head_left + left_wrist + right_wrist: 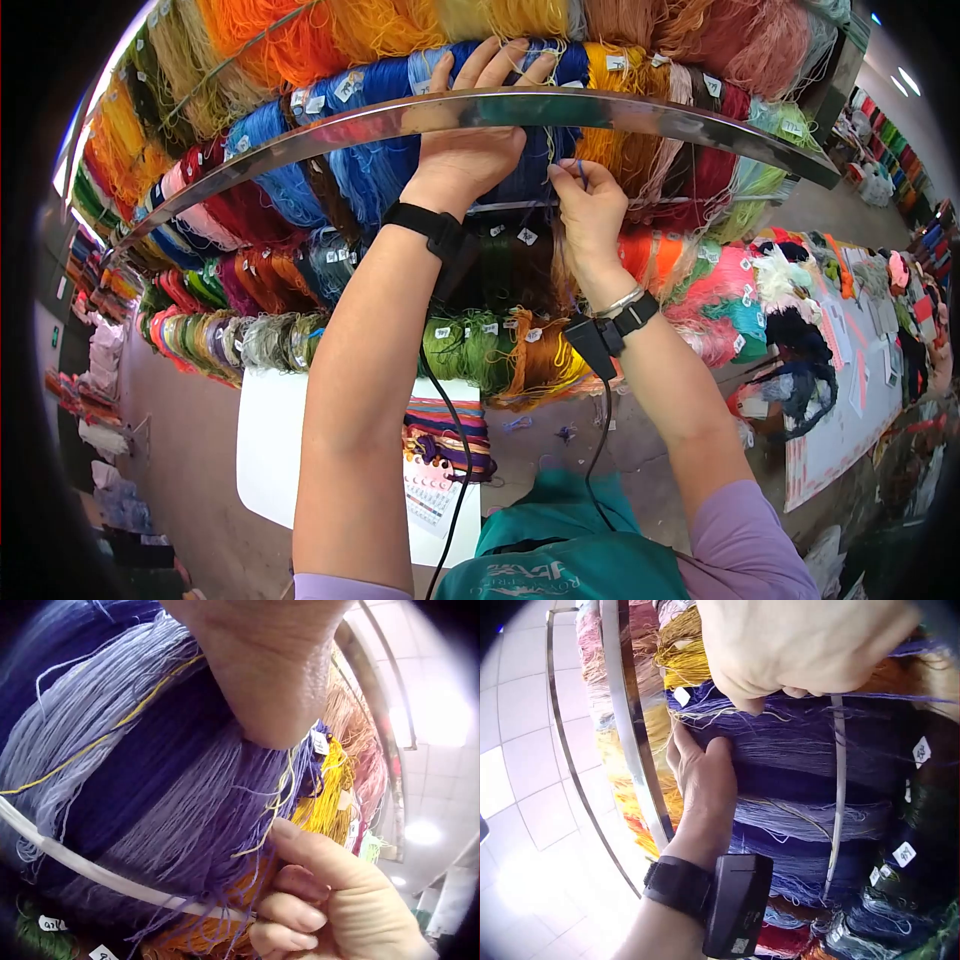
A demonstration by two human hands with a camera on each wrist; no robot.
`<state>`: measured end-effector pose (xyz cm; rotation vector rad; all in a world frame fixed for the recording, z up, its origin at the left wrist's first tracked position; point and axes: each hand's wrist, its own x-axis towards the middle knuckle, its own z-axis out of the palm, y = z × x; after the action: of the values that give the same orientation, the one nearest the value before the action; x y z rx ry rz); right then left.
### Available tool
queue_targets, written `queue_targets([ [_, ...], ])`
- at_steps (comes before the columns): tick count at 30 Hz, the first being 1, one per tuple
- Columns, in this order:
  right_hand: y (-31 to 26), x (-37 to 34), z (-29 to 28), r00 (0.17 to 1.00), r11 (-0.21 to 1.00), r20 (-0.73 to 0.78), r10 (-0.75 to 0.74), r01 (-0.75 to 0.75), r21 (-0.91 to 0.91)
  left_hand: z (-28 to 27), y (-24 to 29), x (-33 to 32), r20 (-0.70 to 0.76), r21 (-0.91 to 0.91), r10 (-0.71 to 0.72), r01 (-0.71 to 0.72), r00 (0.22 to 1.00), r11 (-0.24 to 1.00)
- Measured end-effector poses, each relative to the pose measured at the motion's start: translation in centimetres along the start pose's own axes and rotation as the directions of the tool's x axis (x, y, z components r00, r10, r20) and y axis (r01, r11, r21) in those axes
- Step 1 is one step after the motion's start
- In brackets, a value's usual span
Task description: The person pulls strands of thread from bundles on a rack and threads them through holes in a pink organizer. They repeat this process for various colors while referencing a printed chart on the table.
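Several rows of dyed thread skeins [280,45] are hung across a rack, with a shiny metal rail [650,115] run along its front. Below, a white table [275,440] is partly seen; striped thread bundles [445,425] and a printed sheet [432,505] are laid by its right edge, toward the far corner. Behind the rail, near the middle of its length, dark blue skeins [172,742] are hung beside yellow ones [610,140]. The left hand [468,155] is passed behind the rail, its fingers spread and rested on the blue skeins. The right hand [593,205] is held just beside, under the rail, its fingers curled and narrowed, with purple thread [161,919] pinched between them. Near its thumb a pale yellow strand [279,799] is seen hanging; whether it is also gripped cannot be told
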<state>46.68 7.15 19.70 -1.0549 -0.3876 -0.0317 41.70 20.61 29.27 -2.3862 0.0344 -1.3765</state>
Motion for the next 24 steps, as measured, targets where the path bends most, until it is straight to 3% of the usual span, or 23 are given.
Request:
queue_targets([
  [5, 0.1, 0.5, 0.3, 0.999, 0.998, -0.011, -0.041, 0.040, -0.042, 0.2, 0.1, -0.1, -0.018, -0.090, -0.026, 0.024, 0.999, 0.996],
  [11, -1.4, -0.2, -0.9, 0.993, 0.980, 0.074, 0.095, -0.106, 0.170, 0.3, 0.0, -0.1, -0.028, -0.085, -0.022, 0.020, 0.999, 0.996],
  [24, -3.0, 0.2, -2.0, 0.979, 0.908, 0.172, 0.114, -0.173, 0.381, 0.2, -0.1, -0.1, -0.044, -0.009, 0.009, -0.010, 0.999, 1.000],
])
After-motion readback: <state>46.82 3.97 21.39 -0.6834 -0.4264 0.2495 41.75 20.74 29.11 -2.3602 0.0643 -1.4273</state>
